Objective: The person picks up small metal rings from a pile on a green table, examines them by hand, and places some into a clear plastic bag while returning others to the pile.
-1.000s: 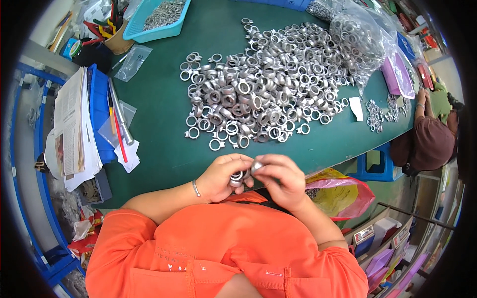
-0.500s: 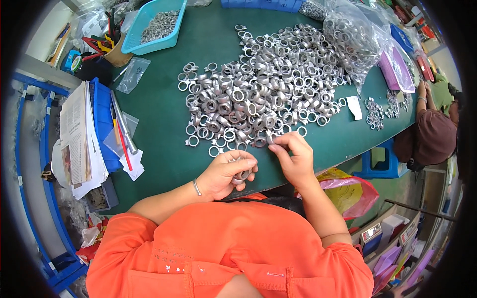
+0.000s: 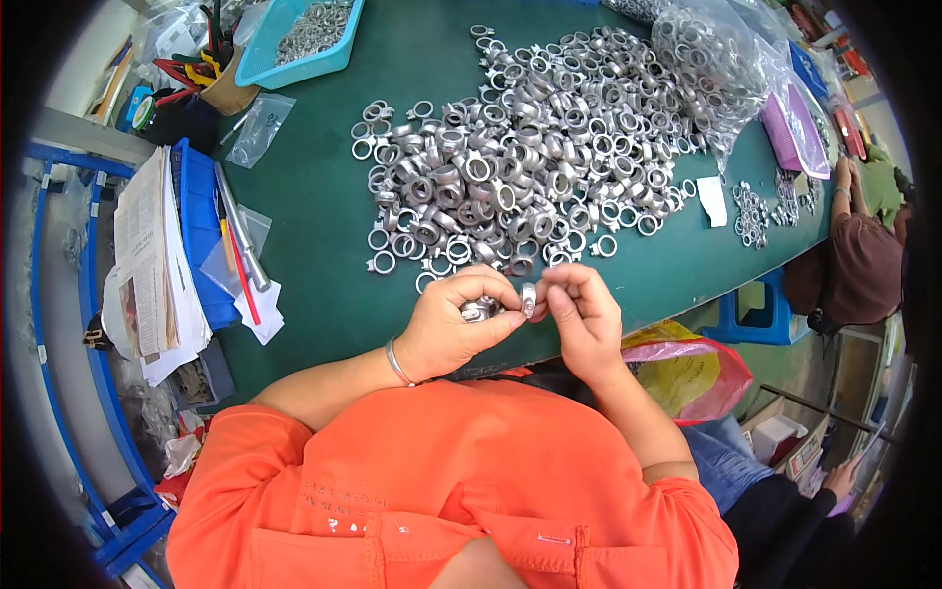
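- what's in my left hand (image 3: 453,319)?
- you have it curled around several small silver-grey metal rings (image 3: 480,310); one upright silver-grey metal band (image 3: 529,300) is at your fingertips.
- and my right hand (image 3: 587,322)?
- your fingers are right beside that band, but whether they grip it, i can't tell. beyond lies a broad heap of similar rings (image 3: 525,162) on your dark green table (image 3: 314,226).

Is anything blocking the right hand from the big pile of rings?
Nothing that I can see. The pile starts just beyond the fingers of the right hand. The clear bag of rings sits at the pile's far right, out of the way.
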`<state>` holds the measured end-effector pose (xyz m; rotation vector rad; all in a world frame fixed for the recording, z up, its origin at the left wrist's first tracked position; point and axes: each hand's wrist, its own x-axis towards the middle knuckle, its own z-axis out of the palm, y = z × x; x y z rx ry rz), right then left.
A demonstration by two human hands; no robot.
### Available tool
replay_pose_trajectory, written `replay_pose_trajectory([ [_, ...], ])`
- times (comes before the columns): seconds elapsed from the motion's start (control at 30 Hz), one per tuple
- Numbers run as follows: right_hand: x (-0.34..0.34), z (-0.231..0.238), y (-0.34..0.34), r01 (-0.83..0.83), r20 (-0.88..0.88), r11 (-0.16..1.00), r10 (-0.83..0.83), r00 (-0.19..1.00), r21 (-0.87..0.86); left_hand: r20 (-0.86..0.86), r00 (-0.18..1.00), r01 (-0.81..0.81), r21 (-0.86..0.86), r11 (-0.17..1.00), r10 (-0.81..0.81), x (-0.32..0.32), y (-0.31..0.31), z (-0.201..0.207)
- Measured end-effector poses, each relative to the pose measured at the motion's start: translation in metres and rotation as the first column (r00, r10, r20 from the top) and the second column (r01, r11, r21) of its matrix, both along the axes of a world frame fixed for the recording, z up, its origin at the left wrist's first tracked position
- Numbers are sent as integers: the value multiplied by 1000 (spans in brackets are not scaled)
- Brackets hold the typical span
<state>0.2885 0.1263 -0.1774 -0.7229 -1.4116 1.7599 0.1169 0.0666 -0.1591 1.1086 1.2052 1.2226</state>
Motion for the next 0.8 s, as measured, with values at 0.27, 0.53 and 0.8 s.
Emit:
replay_pose_trajectory([
  [0.27,-1,8,8,-154,-219,978,121,968,-138,-134,985,-94,100,990,107,2,-2,-3],
  [0.53,-5,22,-1,-112,153,776,20,988,621,779,602,431,-502,750,175,-4,-6,-9],
  [0.8,6,-5,22,-89,426,577,-482,766,812,784,603,419,-469,778,148,-4,-10,-7],
])
